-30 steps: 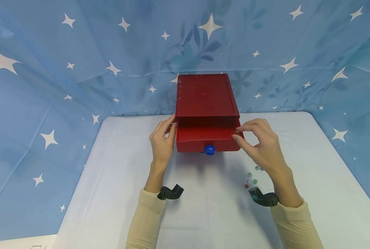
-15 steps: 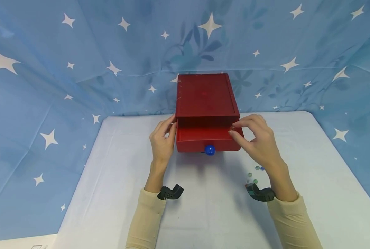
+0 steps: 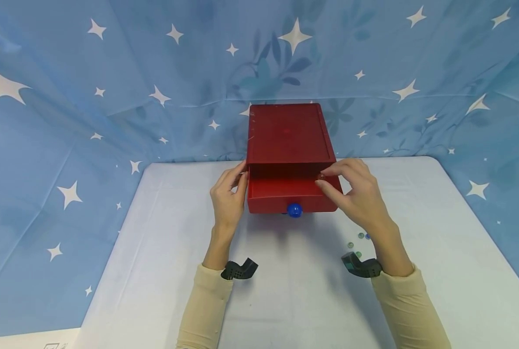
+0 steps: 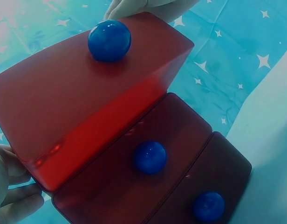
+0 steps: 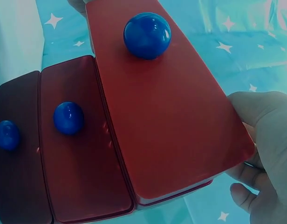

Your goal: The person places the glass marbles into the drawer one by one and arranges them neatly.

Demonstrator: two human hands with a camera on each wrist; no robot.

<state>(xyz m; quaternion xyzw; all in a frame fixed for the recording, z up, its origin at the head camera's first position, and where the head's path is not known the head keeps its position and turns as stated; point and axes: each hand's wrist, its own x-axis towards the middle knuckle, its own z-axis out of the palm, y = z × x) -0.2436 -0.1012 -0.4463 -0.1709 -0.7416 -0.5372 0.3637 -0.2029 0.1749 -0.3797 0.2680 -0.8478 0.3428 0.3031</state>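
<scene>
A red chest of drawers [image 3: 288, 133] with round blue knobs stands on the white table; its top drawer [image 3: 281, 188] is pulled out. Between thumb and fingertip, my right hand [image 3: 360, 191] pinches a small reddish-brown marble [image 3: 321, 177] over the right part of this drawer. The marble is hidden behind the drawer front in both wrist views. My left hand [image 3: 228, 196] rests its fingers along the chest's left side, at drawer height. In the left wrist view, fingers [image 4: 22, 203] touch that side near the drawer's corner. The two lower drawers [image 4: 134, 158] are pushed in.
Several glass marbles lie on the table right of the chest, among them a green marble [image 3: 358, 254] and a blue marble [image 3: 367, 236]. My right forearm reaches over beside them. A blue star-patterned cloth [image 3: 189, 72] hangs behind the table [image 3: 154, 271].
My right hand has moved left and slightly away from me with the marble, from the drawer's right edge to farther in over it. The left hand has stayed in place.
</scene>
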